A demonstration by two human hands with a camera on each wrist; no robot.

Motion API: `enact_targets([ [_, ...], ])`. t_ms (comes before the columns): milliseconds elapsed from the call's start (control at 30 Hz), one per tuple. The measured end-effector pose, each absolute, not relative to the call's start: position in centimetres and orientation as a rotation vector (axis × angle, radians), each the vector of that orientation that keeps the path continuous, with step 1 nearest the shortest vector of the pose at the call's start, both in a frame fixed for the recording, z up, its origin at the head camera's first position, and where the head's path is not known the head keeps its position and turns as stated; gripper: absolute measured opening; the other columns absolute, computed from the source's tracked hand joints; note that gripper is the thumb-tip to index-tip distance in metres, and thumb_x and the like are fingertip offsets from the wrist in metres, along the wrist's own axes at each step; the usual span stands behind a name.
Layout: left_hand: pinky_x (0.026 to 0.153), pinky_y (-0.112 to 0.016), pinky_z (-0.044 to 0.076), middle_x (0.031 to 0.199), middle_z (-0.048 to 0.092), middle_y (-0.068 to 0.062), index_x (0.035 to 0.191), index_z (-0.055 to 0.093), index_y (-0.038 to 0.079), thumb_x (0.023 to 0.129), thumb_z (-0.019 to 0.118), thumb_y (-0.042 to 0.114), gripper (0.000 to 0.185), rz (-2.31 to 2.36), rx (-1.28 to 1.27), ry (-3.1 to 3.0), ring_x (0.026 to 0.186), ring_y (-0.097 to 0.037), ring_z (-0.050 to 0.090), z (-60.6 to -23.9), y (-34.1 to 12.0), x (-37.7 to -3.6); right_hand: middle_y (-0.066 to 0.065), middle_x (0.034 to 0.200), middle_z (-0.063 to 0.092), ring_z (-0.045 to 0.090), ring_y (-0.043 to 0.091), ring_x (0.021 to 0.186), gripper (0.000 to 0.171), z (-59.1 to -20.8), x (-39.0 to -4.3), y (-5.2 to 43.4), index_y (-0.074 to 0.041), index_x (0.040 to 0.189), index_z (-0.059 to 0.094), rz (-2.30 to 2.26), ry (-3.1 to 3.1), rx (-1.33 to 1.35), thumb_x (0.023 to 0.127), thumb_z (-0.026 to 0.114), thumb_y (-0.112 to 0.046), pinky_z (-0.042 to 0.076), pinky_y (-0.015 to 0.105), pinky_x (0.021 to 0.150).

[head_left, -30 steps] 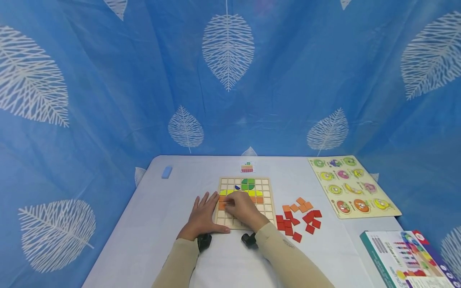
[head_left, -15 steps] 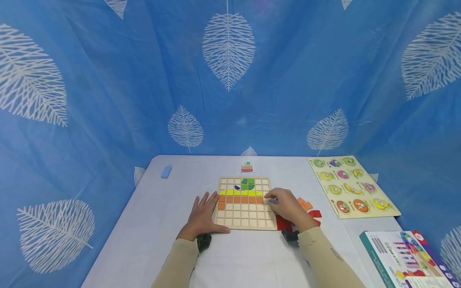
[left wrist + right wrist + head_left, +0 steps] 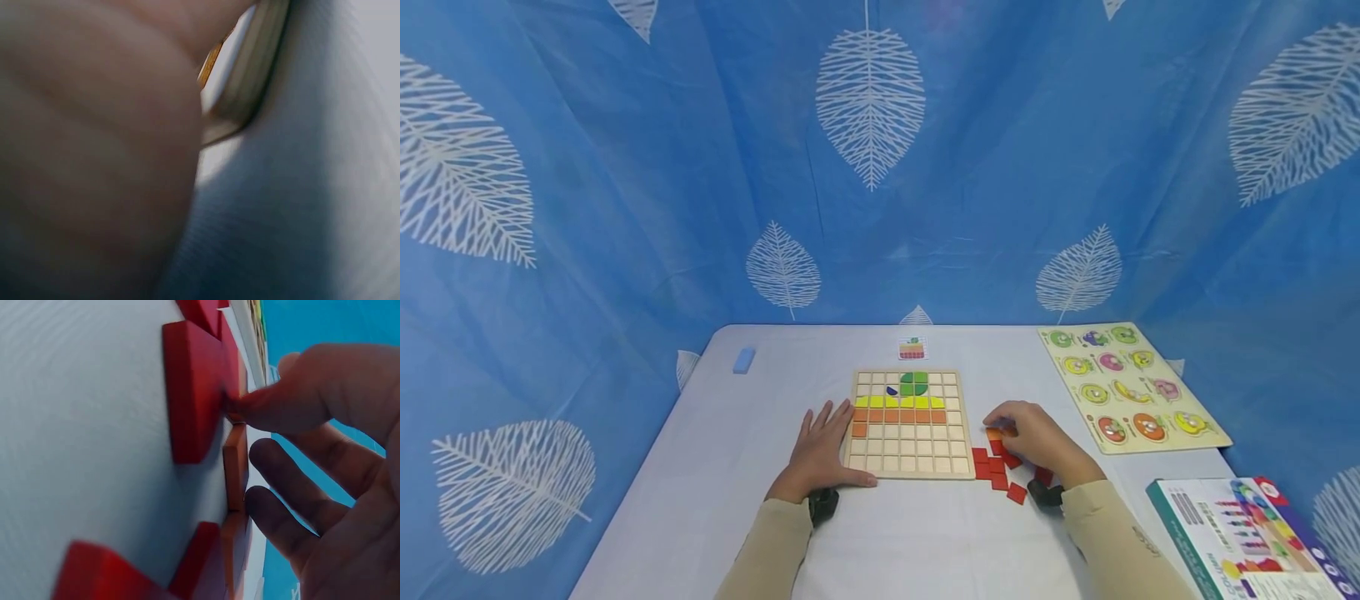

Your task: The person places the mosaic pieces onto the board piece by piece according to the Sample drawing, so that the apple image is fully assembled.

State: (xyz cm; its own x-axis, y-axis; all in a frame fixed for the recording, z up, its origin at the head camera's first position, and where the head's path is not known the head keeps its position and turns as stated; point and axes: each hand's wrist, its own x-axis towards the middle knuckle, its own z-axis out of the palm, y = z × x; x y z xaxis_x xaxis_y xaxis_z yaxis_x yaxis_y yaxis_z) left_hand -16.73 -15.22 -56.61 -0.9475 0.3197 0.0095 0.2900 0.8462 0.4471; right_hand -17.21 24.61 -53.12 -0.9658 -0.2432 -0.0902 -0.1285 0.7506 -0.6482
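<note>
right hand (image 3: 1033, 437) moved off board (image 3: 910, 424) — onto flat-lying tiles (image 3: 1000, 467).

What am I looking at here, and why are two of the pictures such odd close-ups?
No machine here: a person works with bare hands and wears three cameras. The wide picture comes from the head camera, looking down at a white table. The two close-ups come from cameras strapped to the wrists, so skin fills them. The left hand lies flat beside a wooden grid board, partly filled with yellow and orange tiles. The right hand reaches into a pile of loose red tiles and orange tiles, fingertips touching them; whether it grips one, I cannot tell. A fruit puzzle board and a box lie farther right.
</note>
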Motion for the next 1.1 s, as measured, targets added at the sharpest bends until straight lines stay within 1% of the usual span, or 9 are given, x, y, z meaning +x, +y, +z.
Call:
enact_targets([
  [100, 0.125, -0.058, 0.002, 0.170, 0.031, -0.009, 0.165, 0.036, 0.010, 0.056, 0.084, 0.084, 0.141, 0.694, 0.488, 2.955, 0.158, -0.035, 0.015, -56.6, -15.2, -16.8, -0.001, 0.113, 0.072, 0.065, 0.025, 0.108, 0.029, -53.3, -17.2, 24.6, -0.015, 0.112, 0.080, -1.022, 2.784, -0.337, 0.088, 0.083, 0.001, 0.054, 0.053, 0.101],
  [267, 0.126, -0.057, 0.001, 0.170, 0.030, -0.008, 0.166, 0.035, 0.011, 0.056, 0.084, 0.084, 0.140, 0.676, 0.480, 2.948, 0.159, -0.034, 0.014, -56.4, -15.0, -16.7, -0.002, 0.112, 0.073, 0.066, 0.025, 0.109, 0.025, -53.4, -17.3, 24.9, -0.016, 0.112, 0.080, -0.996, 2.802, -0.371, 0.090, 0.083, -0.003, 0.054, 0.054, 0.101],
  [500, 0.125, -0.060, 0.005, 0.169, 0.032, -0.011, 0.164, 0.037, 0.008, 0.057, 0.086, 0.081, 0.138, 0.675, 0.504, 2.956, 0.158, -0.037, 0.016, -56.2, -15.1, -16.6, -0.004, 0.112, 0.072, 0.065, 0.024, 0.109, 0.027, -53.6, -17.2, 25.5, -0.019, 0.111, 0.080, -1.016, 2.769, -0.397, 0.091, 0.081, 0.000, 0.052, 0.054, 0.103],
  [633, 0.125, -0.059, 0.004, 0.169, 0.032, -0.010, 0.164, 0.037, 0.008, 0.058, 0.086, 0.081, 0.138, 0.667, 0.500, 2.952, 0.158, -0.037, 0.016, -56.3, -15.2, -16.6, -0.006, 0.112, 0.072, 0.065, 0.023, 0.110, 0.029, -53.8, -17.3, 25.7, -0.021, 0.110, 0.080, -1.013, 2.772, -0.417, 0.092, 0.079, 0.002, 0.052, 0.053, 0.104],
  [800, 0.125, -0.059, 0.004, 0.170, 0.031, -0.010, 0.165, 0.036, 0.008, 0.058, 0.086, 0.082, 0.139, 0.676, 0.497, 2.946, 0.158, -0.036, 0.015, -56.2, -15.2, -16.6, -0.007, 0.110, 0.071, 0.065, 0.022, 0.108, 0.030, -54.1, -17.3, 25.8, -0.020, 0.110, 0.079, -1.006, 2.782, -0.458, 0.090, 0.081, 0.003, 0.054, 0.052, 0.102],
  [1033, 0.125, -0.060, 0.004, 0.169, 0.032, -0.011, 0.164, 0.037, 0.007, 0.059, 0.088, 0.078, 0.137, 0.688, 0.510, 2.949, 0.157, -0.037, 0.017, -56.0, -15.2, -16.5, -0.005, 0.111, 0.072, 0.067, 0.022, 0.107, 0.028, -54.0, -17.5, 25.6, -0.013, 0.114, 0.079, -0.974, 2.831, -0.555, 0.090, 0.083, 0.000, 0.056, 0.050, 0.100],
  [1100, 0.125, -0.061, 0.004, 0.169, 0.033, -0.012, 0.164, 0.038, 0.006, 0.059, 0.089, 0.076, 0.136, 0.699, 0.517, 2.948, 0.157, -0.038, 0.017, -55.9, -15.2, -16.4, -0.004, 0.111, 0.073, 0.068, 0.022, 0.106, 0.027, -54.0, -17.5, 25.4, -0.012, 0.115, 0.079, -0.965, 2.847, -0.545, 0.090, 0.083, -0.001, 0.056, 0.048, 0.098],
])
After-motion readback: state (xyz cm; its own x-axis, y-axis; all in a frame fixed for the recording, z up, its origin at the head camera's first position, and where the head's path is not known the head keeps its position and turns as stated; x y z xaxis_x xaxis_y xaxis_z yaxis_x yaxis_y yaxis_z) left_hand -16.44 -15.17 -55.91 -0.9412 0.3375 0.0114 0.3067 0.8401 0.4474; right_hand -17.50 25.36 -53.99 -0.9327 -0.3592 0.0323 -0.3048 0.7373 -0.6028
